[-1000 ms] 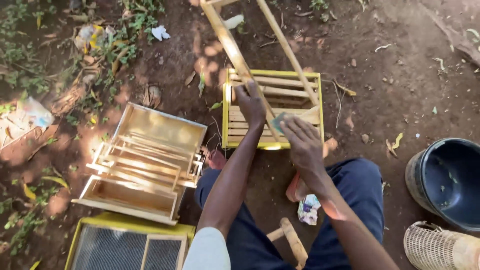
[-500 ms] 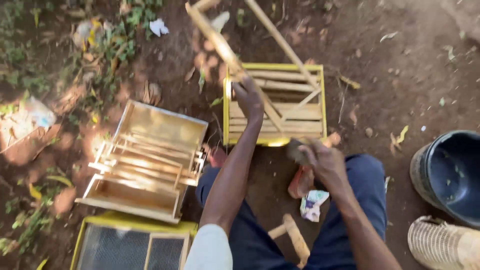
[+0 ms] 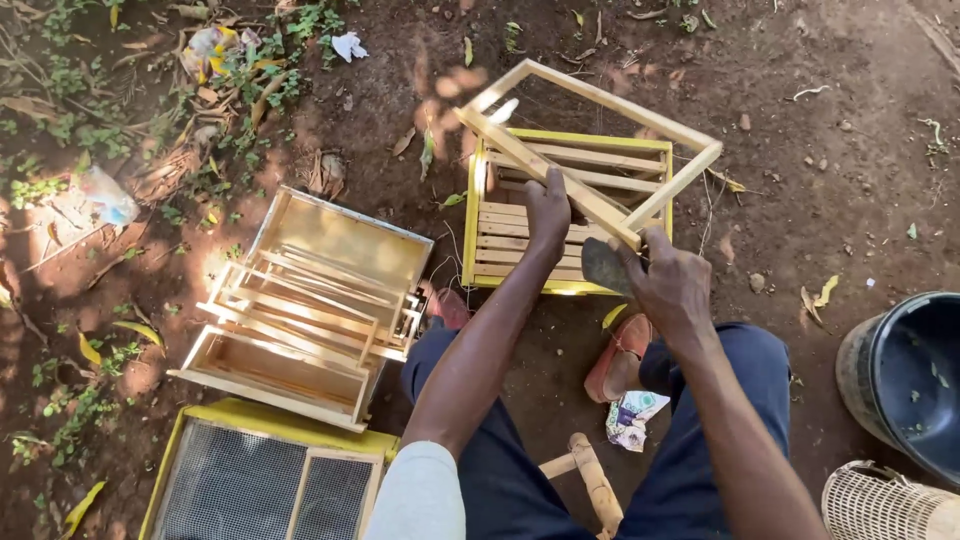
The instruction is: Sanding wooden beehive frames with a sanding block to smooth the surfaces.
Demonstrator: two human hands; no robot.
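Bare reddish dirt ground, dry leaves scattered, weeds along its left edge. Person sits w/ legs apart, dark trousers, looking down. Left hand is closed round the near bar of an open wooden frame, gripping it approx. mid-bar; frame is tilted up off the ground, hanging over a yellow-edged slatted box lying flat near the middle of the ground. Right hand is curled round a dark flat-bladed tool, blade touching the frame's near right corner. Just left of the legs lies a pale wooden box w/ more frames stacked in it, sun on it. At bottom edge, a yellow-rimmed mesh screen. Between the knees: wooden mallet handle and a small crumpled packet; orange sandal beside it. Dark bucket at right edge, woven basket in bottom right corner. Plastic scraps among weeds, top left.
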